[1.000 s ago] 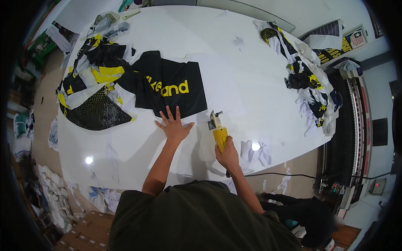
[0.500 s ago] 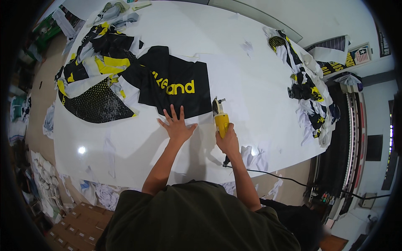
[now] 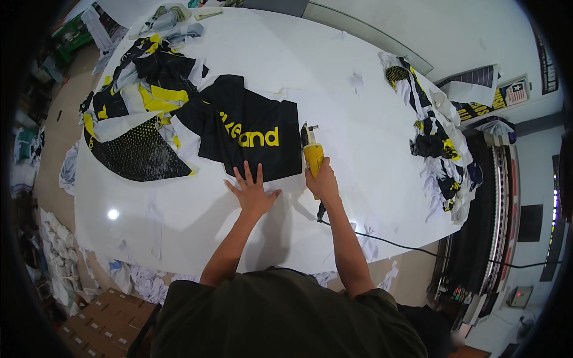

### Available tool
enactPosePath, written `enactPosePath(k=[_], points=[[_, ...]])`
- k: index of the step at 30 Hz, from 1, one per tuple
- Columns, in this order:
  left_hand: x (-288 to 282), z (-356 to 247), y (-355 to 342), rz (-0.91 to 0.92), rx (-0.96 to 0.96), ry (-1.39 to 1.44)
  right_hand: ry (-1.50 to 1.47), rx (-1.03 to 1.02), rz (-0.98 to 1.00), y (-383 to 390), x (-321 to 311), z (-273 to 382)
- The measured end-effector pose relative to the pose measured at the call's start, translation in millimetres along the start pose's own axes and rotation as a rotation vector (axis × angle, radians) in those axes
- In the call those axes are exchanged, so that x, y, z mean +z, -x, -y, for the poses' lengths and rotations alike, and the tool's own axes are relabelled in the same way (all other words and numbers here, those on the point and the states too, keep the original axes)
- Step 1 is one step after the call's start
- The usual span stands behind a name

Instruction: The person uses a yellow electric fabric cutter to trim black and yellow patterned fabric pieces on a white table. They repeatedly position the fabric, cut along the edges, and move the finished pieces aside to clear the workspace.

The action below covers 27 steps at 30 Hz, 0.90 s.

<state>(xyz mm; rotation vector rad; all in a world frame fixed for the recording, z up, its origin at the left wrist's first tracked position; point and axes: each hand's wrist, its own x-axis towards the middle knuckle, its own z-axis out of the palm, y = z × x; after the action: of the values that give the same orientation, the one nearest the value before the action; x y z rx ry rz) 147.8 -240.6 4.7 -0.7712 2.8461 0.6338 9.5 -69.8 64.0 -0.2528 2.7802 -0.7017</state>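
A black fabric piece [image 3: 268, 116] with yellow lettering lies on the white table [image 3: 352, 131], its left part folded over and reaching toward a heap of cloth. My left hand [image 3: 254, 194] is flat with fingers spread, its fingertips on the near edge of the black piece. In my right hand [image 3: 323, 181] is a yellow electric fabric cutter [image 3: 313, 157], gripped round its body. The cutter's metal head stands right beside the piece's right edge, about midway up it. A black cord trails from its rear end off to the right.
Black, yellow and white cut fabric [image 3: 161, 65] is heaped at the far left, with a dotted black panel [image 3: 143, 152] in front. A long pile of scraps [image 3: 439, 131] lines the right edge. Brown boxes [image 3: 110, 322] stand below left; a large machine [image 3: 486, 209] stands at right.
My right hand has pushed the cutter farther away along the fabric's right edge. My left hand stays spread at the near edge. The whole view has shifted slightly.
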Motion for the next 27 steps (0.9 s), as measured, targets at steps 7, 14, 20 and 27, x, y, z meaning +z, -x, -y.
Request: enactPosePath(k=[7,14,20,27], points=[[1.5,2.8,-1.7,0.027,0.007,-0.033,0.019,-0.025,-0.024,-48.5,-1.0,16.6],[2.2,5.5,-0.6,0.016,0.021,-0.029,0.023,-0.031,-0.012,-90.4,-8.0,35.5],[-3.9,0.2,3.7,0.006,-0.013,0.036,0.031,-0.053,-0.048,-144.9,-0.1,43.9],[7.8,13.1,8.1,-0.056,0.112,-0.020,-0.010,-0.079,-0.188,-227.6,-1.7,51.8]])
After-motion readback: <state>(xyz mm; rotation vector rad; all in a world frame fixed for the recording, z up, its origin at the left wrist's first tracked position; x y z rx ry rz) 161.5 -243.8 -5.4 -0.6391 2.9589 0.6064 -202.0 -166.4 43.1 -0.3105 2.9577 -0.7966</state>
